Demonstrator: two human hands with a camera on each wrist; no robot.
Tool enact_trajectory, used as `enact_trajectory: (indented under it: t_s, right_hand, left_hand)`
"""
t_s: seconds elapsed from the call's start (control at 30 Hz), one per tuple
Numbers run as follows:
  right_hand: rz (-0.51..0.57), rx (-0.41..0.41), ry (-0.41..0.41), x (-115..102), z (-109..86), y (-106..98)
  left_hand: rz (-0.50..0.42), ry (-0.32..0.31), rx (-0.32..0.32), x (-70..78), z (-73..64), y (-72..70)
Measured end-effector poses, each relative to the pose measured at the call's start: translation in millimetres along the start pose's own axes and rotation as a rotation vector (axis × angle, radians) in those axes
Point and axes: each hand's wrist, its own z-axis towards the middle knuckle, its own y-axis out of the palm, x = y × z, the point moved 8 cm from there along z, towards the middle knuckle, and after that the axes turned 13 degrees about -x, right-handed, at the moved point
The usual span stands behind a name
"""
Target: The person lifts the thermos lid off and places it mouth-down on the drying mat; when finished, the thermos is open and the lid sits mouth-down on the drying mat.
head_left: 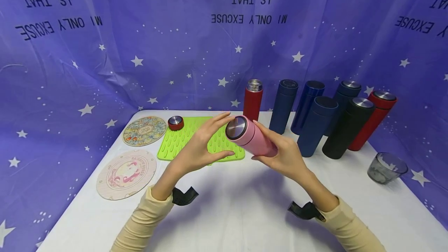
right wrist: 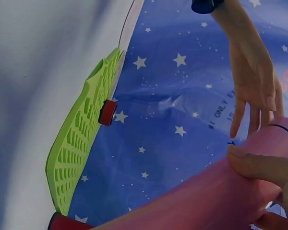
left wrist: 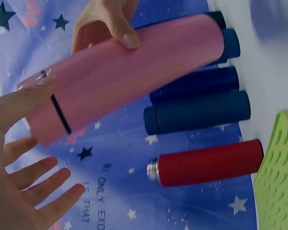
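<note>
A pink thermos bottle (head_left: 259,142) with a steel-topped lid (head_left: 236,128) is held tilted above the table, lid toward the left. My right hand (head_left: 285,154) grips its body, the thumb lying along the pink side in the right wrist view. The left hand (head_left: 198,143) is spread beside the lid, fingers extended and thumb apart. In the left wrist view the thumb overlaps the lid end of the pink bottle (left wrist: 129,76); whether it touches cannot be told. Behind stands a red bottle (head_left: 252,102) without its lid, its steel mouth showing.
A red lid (head_left: 175,123) sits at the corner of a green drying mat (head_left: 182,139). Two round coasters, one patterned (head_left: 144,131) and one pink (head_left: 126,174), lie at left. Several bottles, including a black one (head_left: 346,129), stand at right by a glass (head_left: 386,168).
</note>
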Motion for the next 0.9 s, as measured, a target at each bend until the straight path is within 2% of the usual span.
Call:
enact_trajectory:
  t_s: [0.13, 0.4, 0.5, 0.6, 0.73, 0.9]
  right_hand:
    - [-0.075, -0.045, -0.049, -8.9, 0.2, 5.3]
    - [-0.16, -0.138, -0.077, -15.6, -0.2, 11.6]
    - [-0.155, -0.161, -0.076, -16.3, 0.1, 11.4]
    - [-0.097, -0.184, -0.065, -15.5, 0.5, 9.8]
    - [0.051, -0.201, -0.056, -13.5, 0.8, 5.4]
    - [0.177, -0.148, -0.112, -13.6, 1.2, -1.3]
  left_hand:
    - [-0.049, 0.062, -0.023, 6.5, 2.5, 7.2]
    - [-0.055, 0.114, -0.081, 13.1, 3.2, 12.1]
    - [-0.074, 0.134, -0.079, 14.1, 1.9, 9.9]
    - [-0.133, 0.153, -0.049, 12.8, 0.5, 4.5]
    - [-0.233, 0.172, -0.008, 9.6, -0.6, -2.1]
    - [-0.278, 0.177, 0.016, 7.6, -1.2, -5.9]
